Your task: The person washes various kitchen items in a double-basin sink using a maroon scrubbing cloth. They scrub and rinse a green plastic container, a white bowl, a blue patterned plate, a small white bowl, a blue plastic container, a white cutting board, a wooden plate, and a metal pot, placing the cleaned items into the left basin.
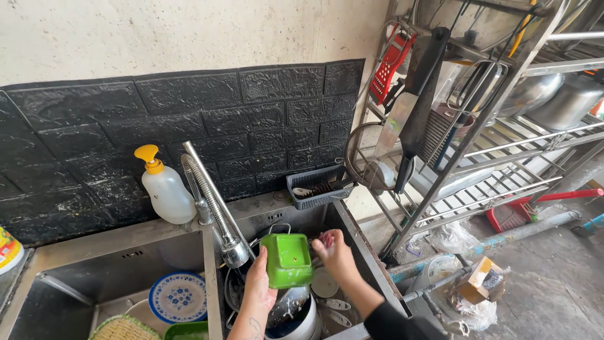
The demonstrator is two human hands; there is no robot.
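My left hand (258,282) grips the left side of a small square green plastic container (287,259), held over the right basin of the steel sink (356,247), just beneath the faucet spout (234,250). My right hand (335,253) is at the container's right side, fingers closed on a small dark pink scrubbing item (327,238); I cannot tell exactly what it is. Below the hands, dirty pots and bowls (296,315) fill the basin.
The left basin holds a blue-patterned plate (180,296), a woven mat (123,328) and a green dish (187,330). A soap pump bottle (165,189) stands behind the faucet. A grey basket (319,186) hangs at the wall. A metal dish rack (478,126) with utensils stands right.
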